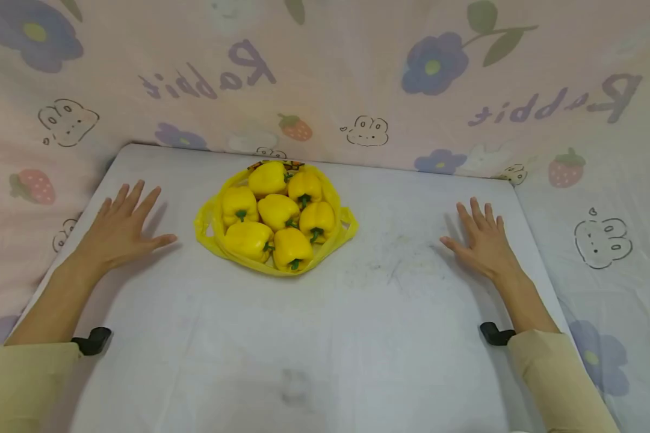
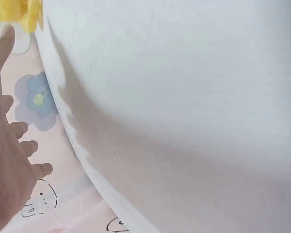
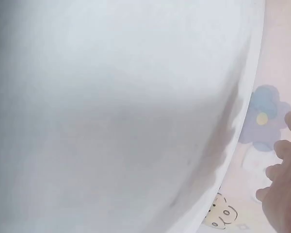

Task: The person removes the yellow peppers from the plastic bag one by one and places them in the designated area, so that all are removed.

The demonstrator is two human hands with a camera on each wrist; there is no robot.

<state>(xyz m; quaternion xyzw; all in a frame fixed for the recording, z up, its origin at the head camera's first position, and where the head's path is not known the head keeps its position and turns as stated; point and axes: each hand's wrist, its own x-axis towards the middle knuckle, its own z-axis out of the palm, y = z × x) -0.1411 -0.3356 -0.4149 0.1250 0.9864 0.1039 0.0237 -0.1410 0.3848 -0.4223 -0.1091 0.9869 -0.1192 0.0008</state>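
Observation:
Several yellow bell peppers (image 1: 278, 211) with green stems lie together in a yellow plastic bag (image 1: 292, 272), its mouth spread wide and a handle loop out at each side. My left hand (image 1: 121, 231) is held to the left of the bag, fingers spread and holding nothing. Off to the right, farther from the bag, my right hand (image 1: 482, 243) has its fingers spread too, with nothing in it. In the left wrist view, the thumb (image 2: 4, 46) overlaps a corner of the yellow bag (image 2: 31, 17). The right wrist view catches the right hand (image 3: 286, 194) at its edge.
Bag and peppers sit on a white table (image 1: 325, 337) with faint dark smudges right of the bag. A pink printed curtain (image 1: 325, 78) with rabbits, flowers and strawberries stands behind the table and along both sides. Black wrist-camera mounts (image 1: 92, 341) show at both cuffs.

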